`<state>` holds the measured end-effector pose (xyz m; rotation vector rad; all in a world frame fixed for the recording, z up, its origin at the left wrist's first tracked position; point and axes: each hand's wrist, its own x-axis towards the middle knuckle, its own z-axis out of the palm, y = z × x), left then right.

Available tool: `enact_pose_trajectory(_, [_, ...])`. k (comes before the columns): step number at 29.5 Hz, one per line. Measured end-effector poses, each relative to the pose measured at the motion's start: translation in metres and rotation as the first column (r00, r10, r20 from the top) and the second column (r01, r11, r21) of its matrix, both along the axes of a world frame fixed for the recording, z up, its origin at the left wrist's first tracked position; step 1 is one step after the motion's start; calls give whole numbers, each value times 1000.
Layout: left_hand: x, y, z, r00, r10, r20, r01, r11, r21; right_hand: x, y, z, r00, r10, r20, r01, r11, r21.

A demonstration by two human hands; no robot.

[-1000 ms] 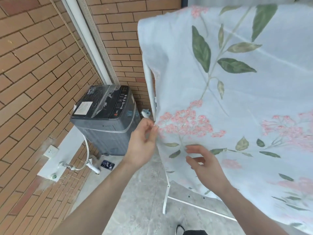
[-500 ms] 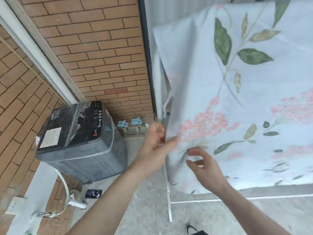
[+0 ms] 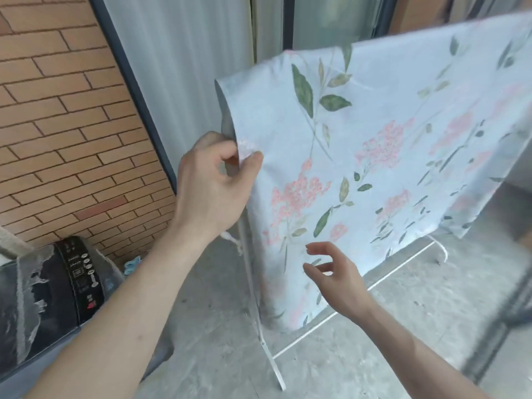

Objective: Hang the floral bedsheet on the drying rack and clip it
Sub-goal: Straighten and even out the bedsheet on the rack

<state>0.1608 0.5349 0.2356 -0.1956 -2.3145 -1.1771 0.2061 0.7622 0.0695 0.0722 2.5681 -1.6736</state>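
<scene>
Thin floral bedsheet (image 3: 374,156) drapes over the white metal rack (image 3: 266,349), running left-right; left hand (image 3: 213,180) pinches what looks like its edge, right hand (image 3: 335,276) loose, empty.

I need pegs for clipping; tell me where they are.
Head view, lower left: blue pegs lie on the floor at the brick wall, just right of the washer.

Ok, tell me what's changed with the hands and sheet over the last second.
The left hand rose along the sheet edge and now pinches it between thumb and fingers. The view swung right, so the washer slid to the lower left. The right hand stays open by the sheet, which still hangs over the rack.
</scene>
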Motion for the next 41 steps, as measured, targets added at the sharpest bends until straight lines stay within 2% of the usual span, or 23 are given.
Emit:
enact_pose_trajectory(6, [-9,-7,-10,989,8,-149,-16,999,-49,-16,5,5,999,-46,-30,45,998,-34])
enact_pose_trajectory(9, [-11,-18,-7,987,-86,-135,85,996,-12,-18,-4,4,999,-45,-27,44,999,-26])
enact_pose_trajectory(15, [-20,-27,1,944,-321,-75,322,947,1,-3,-6,-1,988,-156,10,156,987,-46])
enact_pose_trajectory(17, [-24,-30,5,916,-396,-67,395,918,-27,1,-15,0,981,-192,19,193,978,-78])
enact_pose_trajectory(20, [-27,-28,4,905,-411,-110,399,910,-114,6,-29,8,980,-197,22,198,976,-87])
enact_pose_trajectory(24, [-48,-59,1,801,-590,-95,586,807,-73,19,-81,21,941,-339,-22,336,939,-79])
enact_pose_trajectory(28, [-76,-92,0,664,-747,38,738,662,129,29,-121,36,896,-442,-42,438,895,-82])
enact_pose_trajectory(34, [-113,-115,3,629,-760,163,727,650,222,32,-169,57,828,-550,-108,541,835,-100])
enact_pose_trajectory(37, [-120,-111,19,583,-802,131,771,597,220,27,-174,66,787,-592,-176,581,806,-111])
enact_pose_trajectory(41, [-127,-97,38,462,-884,69,874,468,134,12,-165,79,693,-669,-270,649,741,-170])
